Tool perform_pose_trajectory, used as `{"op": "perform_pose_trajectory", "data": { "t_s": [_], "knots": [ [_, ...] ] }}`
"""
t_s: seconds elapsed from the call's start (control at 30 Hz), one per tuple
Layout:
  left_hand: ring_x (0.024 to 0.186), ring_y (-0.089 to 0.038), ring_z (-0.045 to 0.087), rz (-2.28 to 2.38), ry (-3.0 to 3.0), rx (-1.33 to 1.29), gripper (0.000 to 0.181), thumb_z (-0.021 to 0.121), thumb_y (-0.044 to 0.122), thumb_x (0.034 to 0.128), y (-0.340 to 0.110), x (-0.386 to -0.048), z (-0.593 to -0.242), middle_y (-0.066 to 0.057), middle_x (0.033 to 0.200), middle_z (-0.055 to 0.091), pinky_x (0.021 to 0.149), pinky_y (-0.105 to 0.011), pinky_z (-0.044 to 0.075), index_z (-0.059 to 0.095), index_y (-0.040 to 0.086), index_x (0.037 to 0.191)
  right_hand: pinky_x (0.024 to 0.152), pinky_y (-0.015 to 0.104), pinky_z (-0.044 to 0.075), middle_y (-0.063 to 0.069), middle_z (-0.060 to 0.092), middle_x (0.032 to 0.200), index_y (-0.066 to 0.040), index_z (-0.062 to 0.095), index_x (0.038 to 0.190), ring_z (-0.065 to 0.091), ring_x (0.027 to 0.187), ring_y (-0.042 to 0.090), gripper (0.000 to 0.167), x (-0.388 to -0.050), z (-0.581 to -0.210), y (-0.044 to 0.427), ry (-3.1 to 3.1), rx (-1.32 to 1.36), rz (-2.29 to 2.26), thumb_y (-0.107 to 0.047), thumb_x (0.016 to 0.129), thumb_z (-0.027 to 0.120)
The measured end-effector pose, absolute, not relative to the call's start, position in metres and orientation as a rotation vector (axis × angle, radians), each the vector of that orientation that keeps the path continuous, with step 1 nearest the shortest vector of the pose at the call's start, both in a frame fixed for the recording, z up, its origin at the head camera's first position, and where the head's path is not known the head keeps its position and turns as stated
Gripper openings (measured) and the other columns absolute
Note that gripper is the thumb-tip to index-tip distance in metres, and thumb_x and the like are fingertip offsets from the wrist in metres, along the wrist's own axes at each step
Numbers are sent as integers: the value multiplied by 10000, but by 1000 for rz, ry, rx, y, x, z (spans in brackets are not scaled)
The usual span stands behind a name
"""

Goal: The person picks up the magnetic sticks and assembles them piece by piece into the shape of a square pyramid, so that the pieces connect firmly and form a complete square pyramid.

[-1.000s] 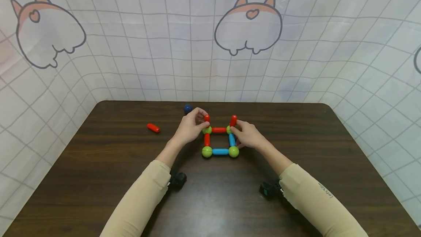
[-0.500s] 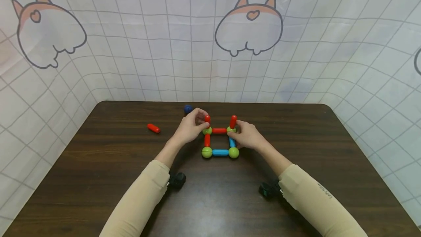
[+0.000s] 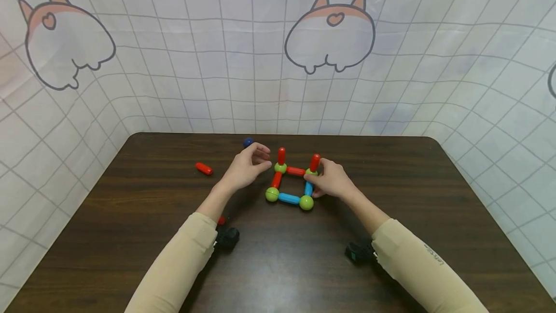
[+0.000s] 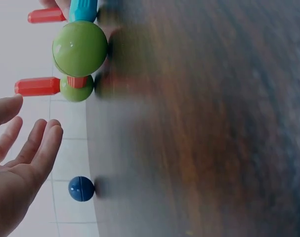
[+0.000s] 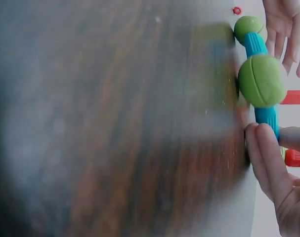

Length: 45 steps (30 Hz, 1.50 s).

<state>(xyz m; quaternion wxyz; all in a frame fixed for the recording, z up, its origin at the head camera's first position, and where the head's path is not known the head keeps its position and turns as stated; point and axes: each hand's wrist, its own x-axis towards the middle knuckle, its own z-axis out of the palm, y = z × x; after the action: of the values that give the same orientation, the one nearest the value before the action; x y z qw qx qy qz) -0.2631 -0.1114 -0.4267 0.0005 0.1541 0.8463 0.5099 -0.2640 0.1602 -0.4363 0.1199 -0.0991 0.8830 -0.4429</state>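
Observation:
Red and blue rods join several green balls into a square frame on the table; red rods (image 3: 282, 156) (image 3: 314, 162) stand up from the two far green balls (image 3: 280, 168). My left hand (image 3: 245, 167) is left of the frame, fingers loosely spread and holding nothing. A gap shows between its fingers and the upright red rod (image 4: 38, 86) in the left wrist view. My right hand (image 3: 332, 178) pinches the blue rod (image 5: 267, 118) on the frame's right side between thumb and fingers, close to the far right green ball. Its fingers partly hide that rod.
Behind my left hand lies a blue ball (image 3: 248, 142). A loose red rod (image 3: 203, 168) is on the table's left part, and another red piece (image 3: 221, 220) shows partly beside the left wrist. A gridded cloth (image 3: 269, 86) rises behind the table.
My left hand has let go of the far left upright red rod and moved left. The frame has turned slightly, its left side shifting away from me. The right hand keeps its hold.

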Motion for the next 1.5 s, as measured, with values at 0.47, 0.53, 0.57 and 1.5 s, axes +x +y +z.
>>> {"op": "perform_pose_trajectory", "data": {
  "t_s": [0.47,0.53,0.57,1.5],
  "knots": [
    [1145,-277,629,1548,2690,492,283,664,162,1020,-119,-263,-428,-176,1298,641,981,-495,495,583,84,1280,608,366,612,178,597,850,12,583,1334,626,649,233,355,-269,-431,169,2534,-381,-1253,-74,990,591],
    [1147,-275,628,1549,2688,491,275,663,171,1022,-119,-262,-428,-176,1299,641,981,-496,493,586,93,1275,622,363,613,188,608,904,18,589,1317,645,698,249,334,-270,-430,171,2527,-394,-1253,-66,995,601],
    [1149,-275,627,1551,2686,494,276,663,173,1023,-119,-262,-428,-176,1300,642,984,-498,489,587,92,1275,628,364,614,191,614,926,25,588,1307,654,720,256,326,-269,-430,172,2524,-403,-1250,-68,995,610],
    [1148,-268,619,1325,2706,584,297,655,208,1025,-148,-242,-418,-151,1290,642,971,-489,488,613,78,1288,873,418,584,287,628,1216,159,430,1428,700,959,275,481,-283,-431,185,2310,-343,-1476,-74,1038,586]
  ]
}}
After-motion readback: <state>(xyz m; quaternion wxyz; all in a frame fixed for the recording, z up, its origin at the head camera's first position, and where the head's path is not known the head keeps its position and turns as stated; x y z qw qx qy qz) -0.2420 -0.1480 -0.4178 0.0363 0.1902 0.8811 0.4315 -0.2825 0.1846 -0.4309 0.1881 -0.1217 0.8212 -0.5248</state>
